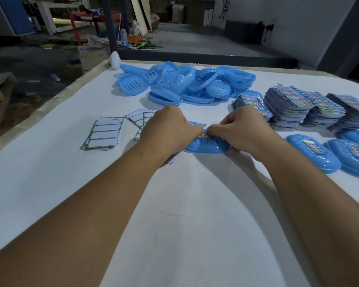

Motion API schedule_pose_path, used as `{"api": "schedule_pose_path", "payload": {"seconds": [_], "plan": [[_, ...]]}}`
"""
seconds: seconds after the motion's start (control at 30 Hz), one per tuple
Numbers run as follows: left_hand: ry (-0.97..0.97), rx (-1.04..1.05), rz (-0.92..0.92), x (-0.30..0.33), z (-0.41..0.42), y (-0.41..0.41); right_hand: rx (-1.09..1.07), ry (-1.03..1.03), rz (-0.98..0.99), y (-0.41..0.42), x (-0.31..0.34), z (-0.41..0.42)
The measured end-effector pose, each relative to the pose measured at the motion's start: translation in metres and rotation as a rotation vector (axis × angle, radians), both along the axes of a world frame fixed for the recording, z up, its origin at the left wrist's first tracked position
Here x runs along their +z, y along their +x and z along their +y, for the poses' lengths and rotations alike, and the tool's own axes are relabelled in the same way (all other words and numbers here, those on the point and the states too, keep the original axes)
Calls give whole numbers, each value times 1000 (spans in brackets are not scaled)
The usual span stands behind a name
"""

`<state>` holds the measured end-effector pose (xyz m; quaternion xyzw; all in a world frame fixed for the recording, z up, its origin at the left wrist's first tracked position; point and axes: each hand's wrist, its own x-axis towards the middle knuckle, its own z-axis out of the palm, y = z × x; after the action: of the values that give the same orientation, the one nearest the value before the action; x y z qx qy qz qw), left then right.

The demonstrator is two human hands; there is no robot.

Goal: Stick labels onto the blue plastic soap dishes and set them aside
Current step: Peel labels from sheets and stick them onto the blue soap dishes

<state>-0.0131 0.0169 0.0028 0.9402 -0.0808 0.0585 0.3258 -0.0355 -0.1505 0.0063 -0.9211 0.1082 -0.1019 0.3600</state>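
Both hands [207, 131] on blue soap dish [207, 146]

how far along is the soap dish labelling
Early. Done: at least two labelled dishes set aside at the right. In hand: the left hand and right hand are pressing a label onto one dish. Left: a heap of unlabelled dishes and tall label stacks.

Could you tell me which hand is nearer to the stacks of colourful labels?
Right. The right hand is just beside the stacks of colourful labels; the left hand is farther off, across the soap dish.
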Motion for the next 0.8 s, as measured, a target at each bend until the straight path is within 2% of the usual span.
{"api": "schedule_pose_path", "payload": {"seconds": [0.5, 0.8], "plan": [[174, 17, -167, -2, -5, -1, 4, -184, -18, -5, 5, 0], [38, 21, -88, -9, 2, 9, 24, -168, 3, -6, 4, -8]]}}
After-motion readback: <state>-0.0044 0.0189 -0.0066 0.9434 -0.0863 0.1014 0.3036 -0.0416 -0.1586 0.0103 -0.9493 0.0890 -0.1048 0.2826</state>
